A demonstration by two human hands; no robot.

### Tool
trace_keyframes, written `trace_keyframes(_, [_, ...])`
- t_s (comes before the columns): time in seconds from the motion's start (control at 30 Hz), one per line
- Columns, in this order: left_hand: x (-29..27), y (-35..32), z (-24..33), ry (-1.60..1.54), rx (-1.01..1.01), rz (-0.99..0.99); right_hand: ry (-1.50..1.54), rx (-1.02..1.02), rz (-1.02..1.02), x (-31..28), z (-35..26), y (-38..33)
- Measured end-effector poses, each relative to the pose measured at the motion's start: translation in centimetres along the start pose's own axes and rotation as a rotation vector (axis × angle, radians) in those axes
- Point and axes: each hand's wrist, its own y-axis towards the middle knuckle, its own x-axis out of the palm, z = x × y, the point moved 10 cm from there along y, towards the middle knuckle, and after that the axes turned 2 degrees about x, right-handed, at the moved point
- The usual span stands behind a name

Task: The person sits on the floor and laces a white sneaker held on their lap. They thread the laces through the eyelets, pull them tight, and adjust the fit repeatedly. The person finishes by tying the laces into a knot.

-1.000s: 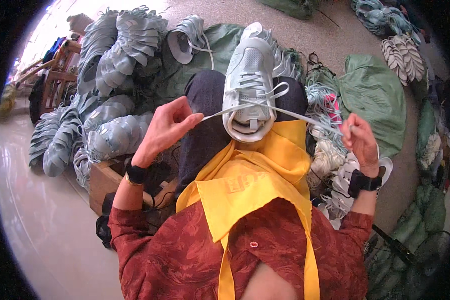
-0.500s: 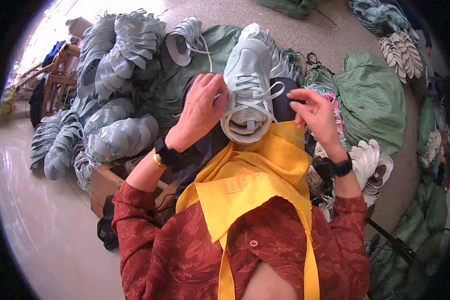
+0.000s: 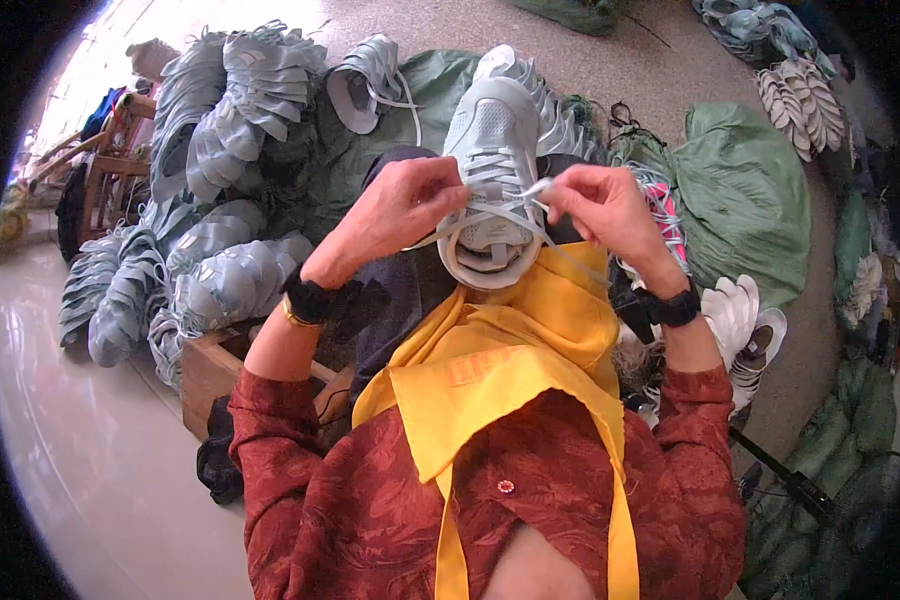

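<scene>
A pale grey-green shoe upper (image 3: 492,130) lies over my lap with its toe pointing away from me and its collar toward me. White shoelace (image 3: 490,212) criss-crosses its front, with loose lengths near the collar. At its left edge, my left hand (image 3: 400,208) is closed, thumb and fingertips together on the lace. On the other side, my right hand (image 3: 600,203) pinches a looped bit of lace between thumb and forefinger, just off the upper's edge. The lace runs between both hands across the upper.
Stacks of similar grey-green uppers (image 3: 245,110) stand at the left, and a single upper (image 3: 363,85) lies ahead on green cloth. A green sack (image 3: 745,200) and white uppers (image 3: 735,315) are at the right. A wooden box (image 3: 210,375) sits by my left arm. My yellow apron (image 3: 500,345) covers my lap.
Both hands have closed in. My right hand has moved left to the upper's edge and now pinches the lace. My left wrist has swung slightly left and down.
</scene>
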Motion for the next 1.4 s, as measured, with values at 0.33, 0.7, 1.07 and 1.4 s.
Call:
trace_keyframes(0.33, [0.0, -0.4, -1.5, -0.506, 0.048, -0.035, 0.346, 0.048, -0.009, -1.4, 2.5, 0.4])
trace_keyframes(0.7, [-0.1, -0.4, -1.4, -0.610, 0.107, 0.007, 0.151, 0.166, 0.075, -1.8, 5.0, -4.3])
trace_keyframes(1.07, [-0.5, -0.6, -2.8, -0.392, 0.087, 0.099, -0.154, -0.013, 0.162, -2.3, 2.9, -4.0])
trace_keyframes(1.4, [1.0, -1.3, -3.0, -0.551, 0.047, 0.114, -0.195, 0.010, 0.124, -3.7, 3.4, -4.9])
